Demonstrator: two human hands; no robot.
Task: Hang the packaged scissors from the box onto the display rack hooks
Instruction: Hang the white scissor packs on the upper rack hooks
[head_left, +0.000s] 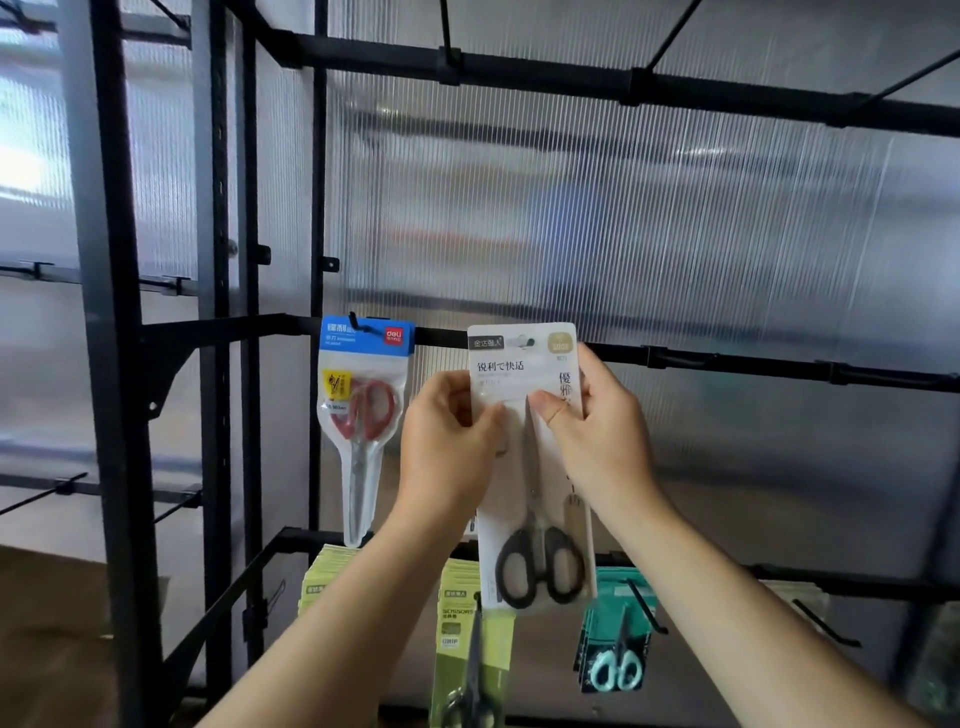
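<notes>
A white pack of black-handled scissors is held upright against the middle crossbar of the black display rack. My left hand pinches its left edge and my right hand pinches its right side, thumbs on the front. The pack's hang hole near the top sits level with the bar; whether a hook passes through it I cannot tell. To the left, a blue-topped pack of red-handled scissors hangs from a hook. The box is out of view.
On the lower bar hang green scissor packs, another green stack and teal packs. Bare black hooks stick out at the lower right. The top bar carries empty hooks. A translucent ribbed panel backs the rack.
</notes>
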